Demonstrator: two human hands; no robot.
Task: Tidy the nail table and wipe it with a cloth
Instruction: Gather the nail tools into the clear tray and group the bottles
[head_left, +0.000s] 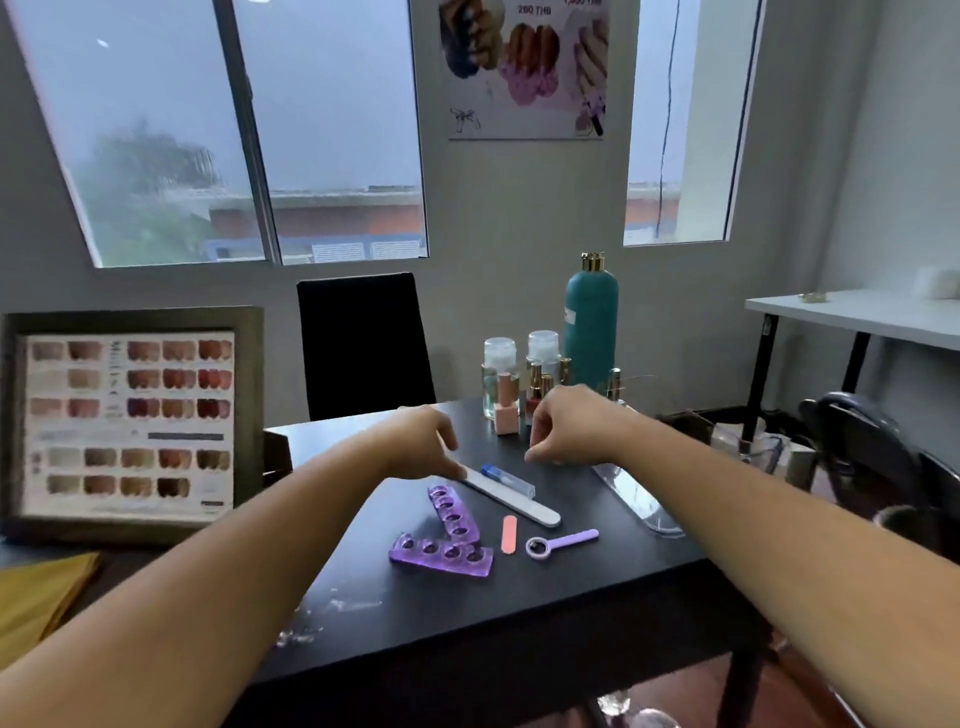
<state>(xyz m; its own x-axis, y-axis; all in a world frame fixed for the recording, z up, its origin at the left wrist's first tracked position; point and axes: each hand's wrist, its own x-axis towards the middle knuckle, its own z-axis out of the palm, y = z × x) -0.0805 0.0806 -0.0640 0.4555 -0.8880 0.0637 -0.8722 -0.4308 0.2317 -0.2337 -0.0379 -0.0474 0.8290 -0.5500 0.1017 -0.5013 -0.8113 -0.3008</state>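
Note:
Both my arms reach over the black nail table (519, 613). My left hand (421, 441) touches the far end of a long grey nail file (519, 501), fingers curled over it. My right hand (566, 426) hovers with fingers bent down, just in front of several small nail polish bottles (506, 413); I see nothing in it. Beside the file lies a clear tube with a blue cap (506, 478). Nearer me lie two purple toe separators (449, 535), a small pink file (509, 534) and a purple ring-ended tool (558, 543).
A teal bottle (591, 322) and two clear jars (498, 374) stand at the table's back. A clear tray (636, 499) lies at the right edge. A framed colour chart (124, 415) and yellow cloth (41, 592) are left. White smears (332, 608) mark the near left. Chairs stand behind and right.

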